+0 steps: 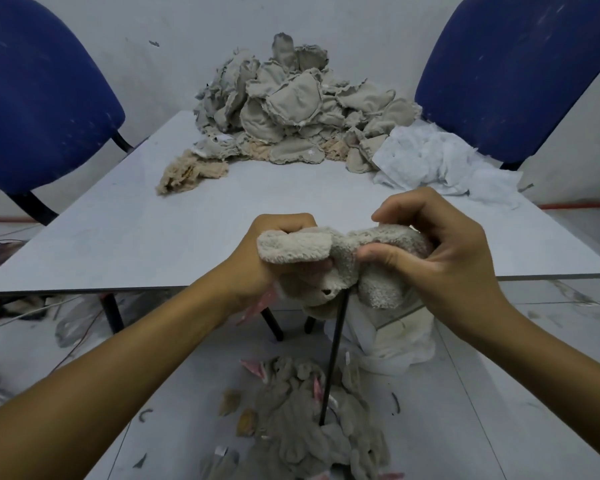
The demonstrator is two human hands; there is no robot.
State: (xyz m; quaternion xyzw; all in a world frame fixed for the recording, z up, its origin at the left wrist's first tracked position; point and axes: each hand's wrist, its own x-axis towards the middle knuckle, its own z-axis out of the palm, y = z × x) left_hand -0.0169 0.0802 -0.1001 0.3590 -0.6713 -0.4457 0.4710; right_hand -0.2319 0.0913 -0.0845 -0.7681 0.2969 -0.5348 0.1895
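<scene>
Both hands hold one beige fuzzy plush piece just above the near edge of the grey table. My left hand grips its left flap in a fist. My right hand pinches the right part between thumb and curled fingers. A thin black rod runs from under the plush piece down to the floor; its upper end is hidden inside the fabric.
A big heap of beige plush pieces lies at the table's far side, with tan fluff to its left and white stuffing to its right. Blue chairs stand at both far corners. More plush pieces lie on the floor below.
</scene>
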